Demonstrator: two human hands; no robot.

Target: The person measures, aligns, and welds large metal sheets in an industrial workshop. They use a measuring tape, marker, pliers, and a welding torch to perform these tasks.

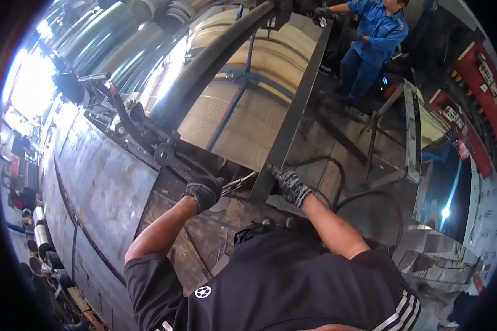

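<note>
My left hand (203, 193), in a dark knitted glove, is closed round the handles of a metal clamp-like tool (238, 183), whose far end points toward the near end of a long dark metal bar (292, 121). On the bar's right edge, my right hand (288, 185), in a grey and black glove, holds on near that same end; its fingertips are partly hidden. The bar runs away from me beside a large cardboard-wrapped roll (248, 121) with blue straps.
A co-worker in blue (373, 38) stands at the bar's far end with gloved hands. A thick dark beam (210, 60) crosses above the roll. Left lies a large metal sheet surface (99, 182). To the right are a metal trestle (411, 132) and a cable (342, 171) on the floor.
</note>
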